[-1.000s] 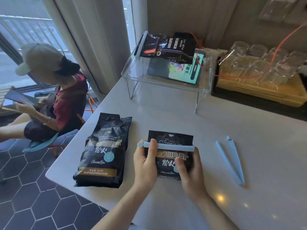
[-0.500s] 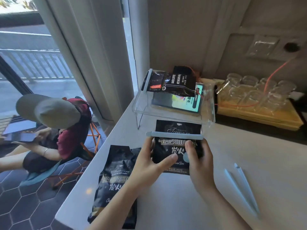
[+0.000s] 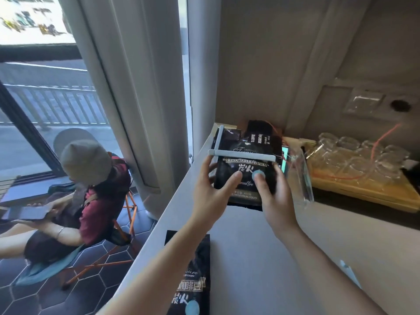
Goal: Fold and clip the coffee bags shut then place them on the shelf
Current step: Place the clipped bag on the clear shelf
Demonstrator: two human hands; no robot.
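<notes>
I hold a black coffee bag (image 3: 244,178) up over the clear acrylic shelf (image 3: 303,178); a pale blue clip (image 3: 243,155) runs across its folded top. My left hand (image 3: 210,194) grips its left side, thumb on the front. On the right side my right hand (image 3: 273,194) grips it the same way. Other black bags (image 3: 261,135) lie on the shelf behind, one with its own blue clip (image 3: 218,138). A second black coffee bag (image 3: 191,280) lies unclipped on the white counter near me. A spare blue clip (image 3: 350,273) shows at the lower right.
A wooden tray (image 3: 368,192) holding several upturned clear glasses (image 3: 354,153) sits right of the shelf, with an orange cable over it. The wall is close behind. A person in a cap (image 3: 86,162) sits on a stool left of the counter edge, by the window.
Both hands lifted the clipped bag off the counter and carried it forward and up to the shelf. My view rose and moved forward, so the near bag slid to the bottom edge.
</notes>
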